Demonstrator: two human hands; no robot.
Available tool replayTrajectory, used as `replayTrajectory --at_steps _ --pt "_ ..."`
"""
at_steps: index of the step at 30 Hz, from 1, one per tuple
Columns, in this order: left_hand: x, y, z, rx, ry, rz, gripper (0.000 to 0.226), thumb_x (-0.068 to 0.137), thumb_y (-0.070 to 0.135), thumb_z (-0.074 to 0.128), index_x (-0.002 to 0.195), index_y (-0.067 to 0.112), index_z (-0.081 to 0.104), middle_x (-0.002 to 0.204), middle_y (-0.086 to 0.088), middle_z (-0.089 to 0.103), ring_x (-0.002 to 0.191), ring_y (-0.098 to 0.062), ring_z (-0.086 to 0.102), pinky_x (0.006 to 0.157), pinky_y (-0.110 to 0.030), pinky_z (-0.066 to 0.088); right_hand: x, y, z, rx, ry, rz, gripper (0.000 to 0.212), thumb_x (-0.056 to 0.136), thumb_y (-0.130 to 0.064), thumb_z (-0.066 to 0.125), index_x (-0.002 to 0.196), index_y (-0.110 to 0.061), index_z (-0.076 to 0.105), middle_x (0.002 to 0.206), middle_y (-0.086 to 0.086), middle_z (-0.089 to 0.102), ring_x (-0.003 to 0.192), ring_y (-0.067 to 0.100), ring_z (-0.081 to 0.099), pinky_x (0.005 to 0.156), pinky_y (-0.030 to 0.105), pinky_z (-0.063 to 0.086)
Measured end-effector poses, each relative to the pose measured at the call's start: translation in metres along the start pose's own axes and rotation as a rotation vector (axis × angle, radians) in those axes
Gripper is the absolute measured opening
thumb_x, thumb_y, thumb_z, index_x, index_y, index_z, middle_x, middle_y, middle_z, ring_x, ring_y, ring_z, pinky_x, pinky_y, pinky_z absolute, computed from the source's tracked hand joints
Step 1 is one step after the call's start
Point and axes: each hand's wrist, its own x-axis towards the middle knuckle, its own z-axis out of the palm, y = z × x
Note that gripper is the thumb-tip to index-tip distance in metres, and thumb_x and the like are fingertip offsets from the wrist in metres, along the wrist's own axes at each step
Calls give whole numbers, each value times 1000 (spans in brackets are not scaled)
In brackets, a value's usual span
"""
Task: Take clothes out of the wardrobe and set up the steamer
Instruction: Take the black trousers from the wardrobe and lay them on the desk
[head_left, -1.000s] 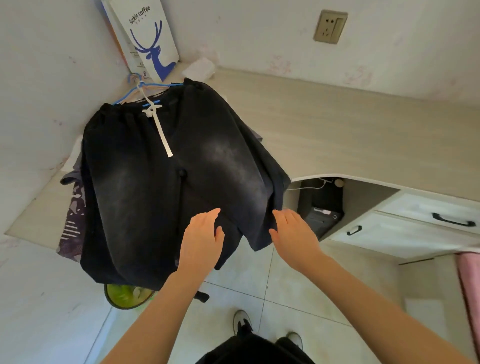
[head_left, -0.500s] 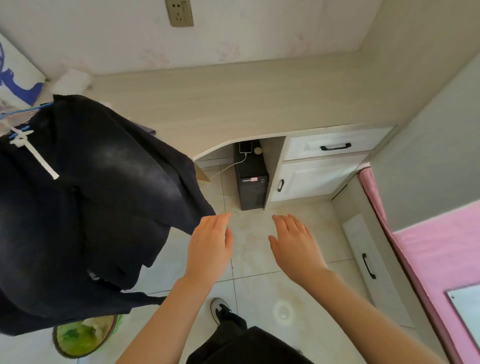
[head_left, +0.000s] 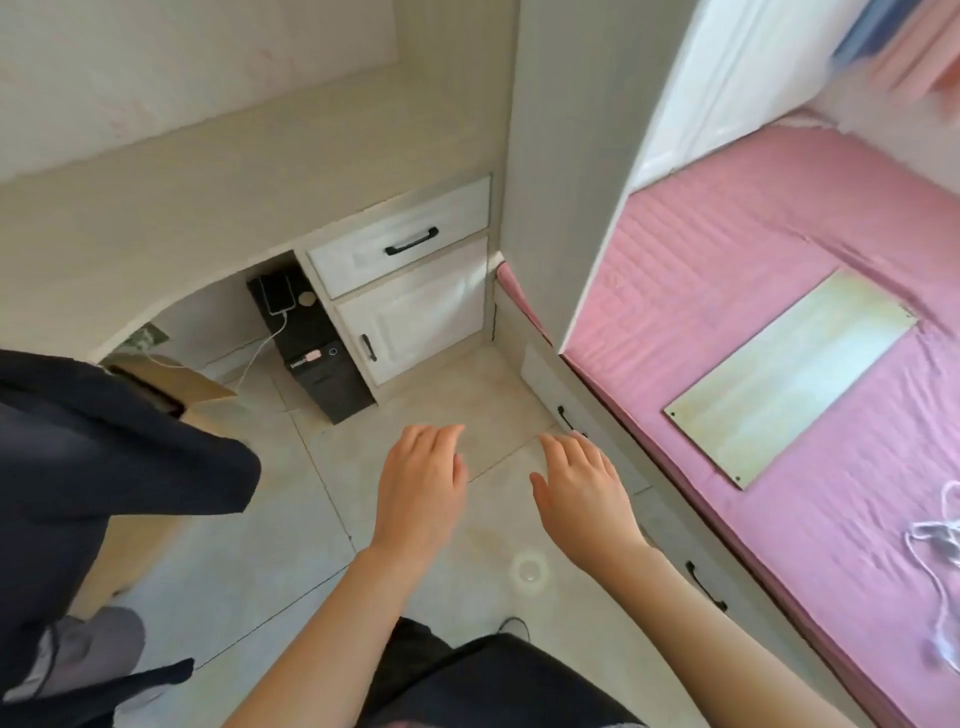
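Hands hover side by side above the tiled floor (head_left: 415, 384): the left hand (head_left: 421, 488) and the right hand (head_left: 582, 491) are both palm down, with fingers (head_left: 439, 441) straight, lying close together and holding nothing. The dark garment (head_left: 104, 457) hangs at the far left, well apart from both hands, its top running out of view and its lower edge in front of a cardboard box (head_left: 202, 387). Under the curved edge of the bench (head_left: 208, 197) stands a black computer tower (head_left: 324, 374) with a phone (head_left: 278, 299) lying on top, a white cable plugged into it. Just beside the tower is a white drawer (head_left: 353, 254) with a black handle. Off to the right, past a tall pale panel (head_left: 561, 156), a bed (head_left: 753, 234) in a pink cover carries a flat pale board (head_left: 789, 374) and a white cord (head_left: 935, 545).
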Motion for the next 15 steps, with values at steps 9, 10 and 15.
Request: replayTrajectory --at_steps 9,10,15 --pt "17 112 53 -73 -105 235 29 85 9 60 114 9 64 101 -2 68 104 -25 57 82 -38 51 -55 118 -13 73 45 275 48 95 -30 49 137 -6 43 136 9 51 133 31 38 110 40 31" --pt "21 122 59 -77 -119 261 29 85 9 60 114 9 64 100 -1 67 103 -25 57 81 -38 52 -59 129 -14 81 50 307 48 95 -29 49 136 -6 44 135 9 52 131 31 40 109 40 33" --pt "51 172 87 -102 -177 371 29 85 8 62 113 8 64 101 -2 67 105 -23 58 80 -36 53 -64 185 -22 82 104 452 39 89 -21 59 123 -3 55 117 13 62 112 34 54 96 42 45"
